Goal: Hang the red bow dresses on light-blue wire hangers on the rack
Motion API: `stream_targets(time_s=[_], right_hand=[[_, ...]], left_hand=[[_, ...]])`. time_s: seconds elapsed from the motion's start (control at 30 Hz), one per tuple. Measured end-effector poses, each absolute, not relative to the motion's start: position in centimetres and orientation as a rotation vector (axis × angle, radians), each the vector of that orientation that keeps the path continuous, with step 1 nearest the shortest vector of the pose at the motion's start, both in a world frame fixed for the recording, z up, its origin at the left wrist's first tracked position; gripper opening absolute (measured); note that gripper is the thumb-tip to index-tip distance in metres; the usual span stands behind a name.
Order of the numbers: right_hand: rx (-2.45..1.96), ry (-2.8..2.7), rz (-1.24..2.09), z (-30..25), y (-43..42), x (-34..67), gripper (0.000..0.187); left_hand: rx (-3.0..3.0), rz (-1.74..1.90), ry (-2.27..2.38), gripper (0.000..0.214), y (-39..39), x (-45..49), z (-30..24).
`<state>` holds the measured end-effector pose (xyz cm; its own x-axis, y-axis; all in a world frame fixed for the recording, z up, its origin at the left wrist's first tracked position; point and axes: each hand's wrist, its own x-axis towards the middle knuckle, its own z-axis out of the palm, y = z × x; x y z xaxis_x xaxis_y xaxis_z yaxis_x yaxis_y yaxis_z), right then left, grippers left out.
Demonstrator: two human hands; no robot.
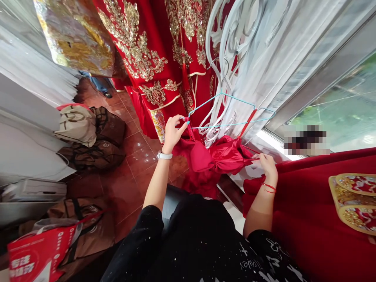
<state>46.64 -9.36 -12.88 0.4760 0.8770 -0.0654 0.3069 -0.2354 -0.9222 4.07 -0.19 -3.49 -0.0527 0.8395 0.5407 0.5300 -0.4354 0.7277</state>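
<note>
A red satin dress [202,156] with gathered cups hangs in front of me from a thin light-blue wire hanger [237,100]. The hanger's metal hook reaches up to a white scrolled metal frame [229,23]. My left hand [174,131] pinches a red shoulder strap at the hanger's left end. On the right end, the other strap [248,122] is looped over the wire. My right hand [266,166] grips the edge of the dress's right side by a thin strip of fabric. The dress's lower part is hidden behind my body.
Red garments with gold beading [138,43] hang behind the hanger. More red cloth [299,196] with gold trim hangs at right, beside a window [337,98]. Brown bags [100,154] and a red printed bag [41,250] lie on the tiled floor [138,156] at left.
</note>
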Motion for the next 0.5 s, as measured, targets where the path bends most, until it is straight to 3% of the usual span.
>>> stream_targets(time_s=[0.17, 0.5], right_hand=[[-1.202, -0.603, 0.789, -9.2, -9.0, 46.4, 0.017], [-1.005, -0.61, 0.427, -3.3, -3.7, 44.9, 0.039]], left_hand=[[1.935, 1.542, 1.504, 0.017, 0.3, 4.1, -3.6], [1.943, 1.52, 1.517, 0.013, 0.4, 4.0, -3.4]])
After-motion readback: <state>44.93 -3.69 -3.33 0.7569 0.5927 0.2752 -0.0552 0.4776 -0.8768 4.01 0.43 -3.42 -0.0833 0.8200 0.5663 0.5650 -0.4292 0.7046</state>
